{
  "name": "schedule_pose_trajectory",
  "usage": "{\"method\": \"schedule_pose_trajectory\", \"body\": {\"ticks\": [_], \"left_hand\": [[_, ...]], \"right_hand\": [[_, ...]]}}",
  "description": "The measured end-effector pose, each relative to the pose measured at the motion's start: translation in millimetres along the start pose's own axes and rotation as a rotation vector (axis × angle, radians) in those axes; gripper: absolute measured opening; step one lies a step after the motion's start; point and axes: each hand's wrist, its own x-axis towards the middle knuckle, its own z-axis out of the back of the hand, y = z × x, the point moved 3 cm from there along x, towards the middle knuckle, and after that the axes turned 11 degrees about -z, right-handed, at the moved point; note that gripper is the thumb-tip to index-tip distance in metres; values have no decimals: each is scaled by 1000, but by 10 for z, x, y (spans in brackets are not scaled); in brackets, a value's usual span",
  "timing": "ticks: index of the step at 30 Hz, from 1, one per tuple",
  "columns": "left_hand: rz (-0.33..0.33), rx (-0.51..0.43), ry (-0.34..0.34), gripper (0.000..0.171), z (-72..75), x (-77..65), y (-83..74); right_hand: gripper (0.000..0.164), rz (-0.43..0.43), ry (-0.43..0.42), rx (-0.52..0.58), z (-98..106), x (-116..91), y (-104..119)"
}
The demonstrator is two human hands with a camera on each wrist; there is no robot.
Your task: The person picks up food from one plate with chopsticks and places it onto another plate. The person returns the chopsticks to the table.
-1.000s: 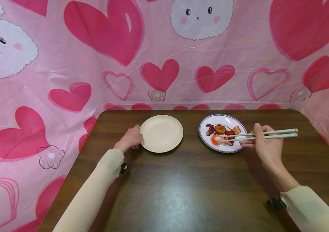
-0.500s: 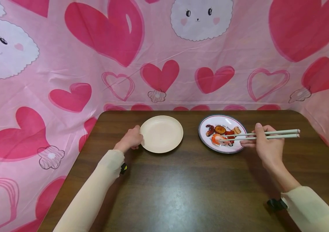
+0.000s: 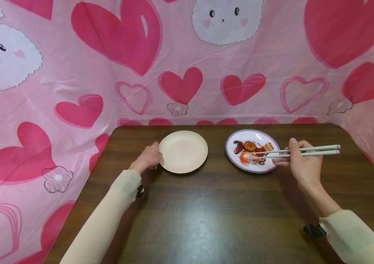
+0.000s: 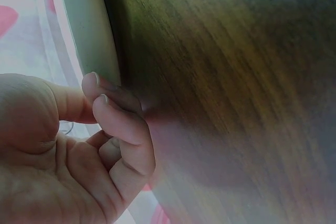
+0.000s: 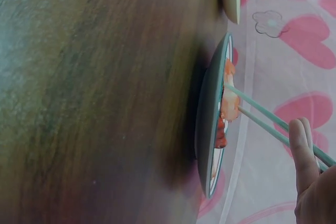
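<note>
Nearest, a brown wooden surface carries a pale shine in its middle. From the near left and the near right come two light sleeves, and a dark band shows beside the right cuff. The right hand has its fingers closed around a pair of pale green chopsticks, which point to the left, with the thick ends at the right. The left hand has its fingers bent, and it pinches the left rim of a cream plate, which lies flat on the far left part of the surface. To the right of it, well apart, lies a white plate with a dark rim. On this plate, the chopsticks' tips touch an orange and white piece at its near side; I cannot tell if it is lifted. Just beyond are a round brown slice, a dark reddish piece and a pale piece. Farthest, a pink cloth with hearts stands behind the surface.
</note>
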Motion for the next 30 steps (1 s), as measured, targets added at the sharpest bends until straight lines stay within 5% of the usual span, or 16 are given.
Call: {"method": "schedule_pose_trajectory", "body": {"ticks": [20, 30], "left_hand": [[2, 7, -9, 29, 6, 1, -20], [13, -1, -4, 31, -12, 22, 6]], "right_hand": [[35, -65, 93, -31, 19, 21, -111], [50, -89, 96, -61, -6, 33, -153]]}}
